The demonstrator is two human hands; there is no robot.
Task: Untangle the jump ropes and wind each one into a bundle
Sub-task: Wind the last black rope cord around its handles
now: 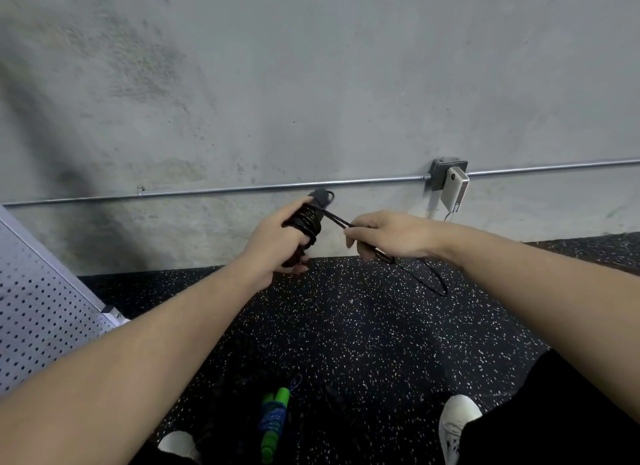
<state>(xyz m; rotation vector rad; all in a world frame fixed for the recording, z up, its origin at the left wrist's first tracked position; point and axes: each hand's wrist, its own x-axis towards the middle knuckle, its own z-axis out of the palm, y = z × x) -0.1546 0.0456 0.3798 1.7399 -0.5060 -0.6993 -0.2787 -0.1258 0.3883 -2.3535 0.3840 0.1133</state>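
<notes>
L hand [273, 246] grips black rope bundle [306, 223], R hand [388, 234] fingers pinch loose cord [420, 274]; keep tension, lay wraps tight & even.

Both forearms are seen bare from elbow to wrist, with no sleeves, watch or jewellery on the left hand [273, 246] or the right hand [391, 234]. Black trousers [561, 412] are worn, seen at the lower right. White lace-up trainers are worn: the right shoe [455, 426] shows dark lacing, while the left shoe [180, 445] is mostly cut off.
</notes>
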